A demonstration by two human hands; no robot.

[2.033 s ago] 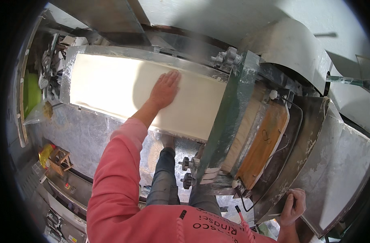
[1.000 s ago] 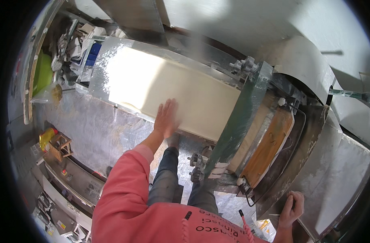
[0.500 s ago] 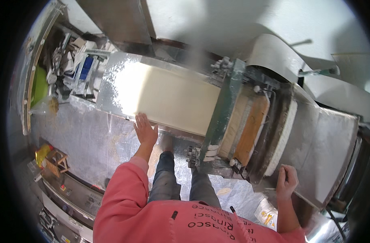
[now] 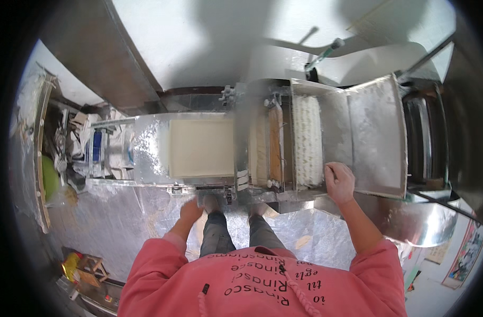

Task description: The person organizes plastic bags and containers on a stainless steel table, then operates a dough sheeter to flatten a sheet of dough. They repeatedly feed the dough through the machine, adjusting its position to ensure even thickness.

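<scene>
A flat cream-coloured sheet, apparently dough, [image 4: 201,148] lies on the metal bed [image 4: 150,164] of a roller machine, its right end running up to the dark crossbar [image 4: 242,158]. In front of the bed's near edge is my left hand [image 4: 191,211], apart from the sheet; its fingers are turned down and hidden. My right hand [image 4: 339,182] has its fingers curled over the front of the metal tray [image 4: 376,142], close beside a white, bumpy strip [image 4: 308,140]. Whether anything is inside those fingers is hidden.
A wooden bar [image 4: 276,145] spans the machine beside the crossbar. A heap of tools and scraps [image 4: 96,142] sits past the bed's left end. A small wooden stool [image 4: 92,269] stands at the lower left, and a shiny metal bowl [image 4: 424,222] at the right.
My view has turned and shifted right. My left hand has come off the bed's edge toward me. My right hand has moved in beside the white strip. Less of the sheet's length shows.
</scene>
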